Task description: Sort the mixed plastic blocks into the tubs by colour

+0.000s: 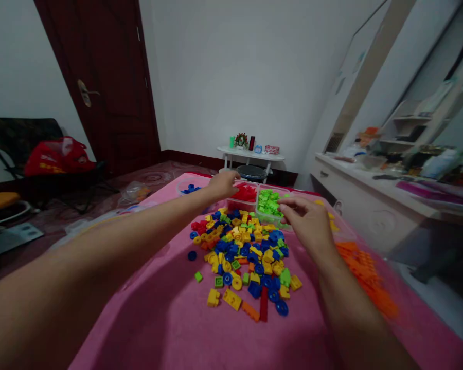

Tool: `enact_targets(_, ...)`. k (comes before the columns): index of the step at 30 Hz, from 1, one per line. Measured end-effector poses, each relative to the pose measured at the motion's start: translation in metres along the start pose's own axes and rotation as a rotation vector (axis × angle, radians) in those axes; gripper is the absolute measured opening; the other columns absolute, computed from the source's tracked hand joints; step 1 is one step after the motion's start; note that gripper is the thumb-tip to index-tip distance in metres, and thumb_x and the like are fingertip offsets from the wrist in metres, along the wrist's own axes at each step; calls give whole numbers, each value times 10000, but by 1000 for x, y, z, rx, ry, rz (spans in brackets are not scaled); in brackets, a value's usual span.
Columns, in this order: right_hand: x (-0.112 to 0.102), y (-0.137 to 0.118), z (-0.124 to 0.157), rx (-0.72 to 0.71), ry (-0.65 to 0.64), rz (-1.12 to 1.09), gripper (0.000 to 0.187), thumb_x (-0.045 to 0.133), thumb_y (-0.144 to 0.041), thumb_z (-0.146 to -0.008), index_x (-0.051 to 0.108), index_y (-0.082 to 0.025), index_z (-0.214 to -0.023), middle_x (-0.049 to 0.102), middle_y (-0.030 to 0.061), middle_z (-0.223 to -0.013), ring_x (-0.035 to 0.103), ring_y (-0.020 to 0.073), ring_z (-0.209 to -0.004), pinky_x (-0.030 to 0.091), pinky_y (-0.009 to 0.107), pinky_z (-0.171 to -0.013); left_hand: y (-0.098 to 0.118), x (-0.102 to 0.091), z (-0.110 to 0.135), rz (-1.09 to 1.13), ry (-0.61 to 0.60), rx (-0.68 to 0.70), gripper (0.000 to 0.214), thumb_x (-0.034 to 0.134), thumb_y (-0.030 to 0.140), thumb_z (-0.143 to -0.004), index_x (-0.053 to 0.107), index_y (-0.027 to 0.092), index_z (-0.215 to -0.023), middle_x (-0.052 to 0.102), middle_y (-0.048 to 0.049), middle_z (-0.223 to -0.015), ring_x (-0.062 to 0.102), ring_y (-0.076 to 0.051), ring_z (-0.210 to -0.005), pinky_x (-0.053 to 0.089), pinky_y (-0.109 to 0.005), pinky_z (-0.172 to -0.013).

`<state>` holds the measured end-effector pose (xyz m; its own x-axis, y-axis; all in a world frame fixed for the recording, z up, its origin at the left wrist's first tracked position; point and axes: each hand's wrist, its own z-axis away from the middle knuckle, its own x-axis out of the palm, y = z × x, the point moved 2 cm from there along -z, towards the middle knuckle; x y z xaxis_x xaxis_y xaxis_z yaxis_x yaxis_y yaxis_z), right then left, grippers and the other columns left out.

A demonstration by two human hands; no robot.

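Left hand (224, 184) curled over red-brick tub (244, 195) near the far edge of the desk (158, 318), right hand (307, 222) half-closed, fingertips at green-brick tub (269, 201) beside it, contents of either grasp not discernible, mixed brick pile (243, 257) nearer the middle.

A heap (242, 252) of yellow, blue, red and green pieces on a plain pink cloth (158, 318), with blue bricks (192, 189), red bricks (245, 193) and bright green bricks (269, 201) in clear tubs (179, 187), orange bricks (364, 272), a red bag (56, 156) and a dark reddish-brown door (104, 77) against white walls (235, 67).
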<state>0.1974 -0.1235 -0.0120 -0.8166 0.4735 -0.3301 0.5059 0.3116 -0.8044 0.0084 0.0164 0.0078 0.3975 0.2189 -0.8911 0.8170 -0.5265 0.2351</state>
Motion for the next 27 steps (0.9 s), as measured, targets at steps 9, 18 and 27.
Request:
enact_targets(9,40,22,17,-143,-331,391,280,588,-157,-718,725,-191,-960,717,55,-961,640,188,-806,478,299,-730,19,43,89,195,-371,247,307,697,238,-682,738,152,-973,722,-88,-903,633,-212,-789,460,-266,-712)
enact_targets(18,61,25,39,-105,-485,631,181,675,-281,-695,685,-222,-866,678,28,-823,600,192,-751,386,273,-618,17,53,107,160,-188,196,264,574,84,-694,748,189,-862,720,-83,-897,632,-216,-873,460,-291,-784)
enact_targets(27,58,27,26,34,-369,33,391,666,-274,-642,595,-186,-1016,556,-31,-749,473,89,-547,377,210,-512,8,53,107,1175,-198,-243,425,710,339,-684,618,121,-1037,633,-9,-657,573,-113,-576,419,-208,-554)
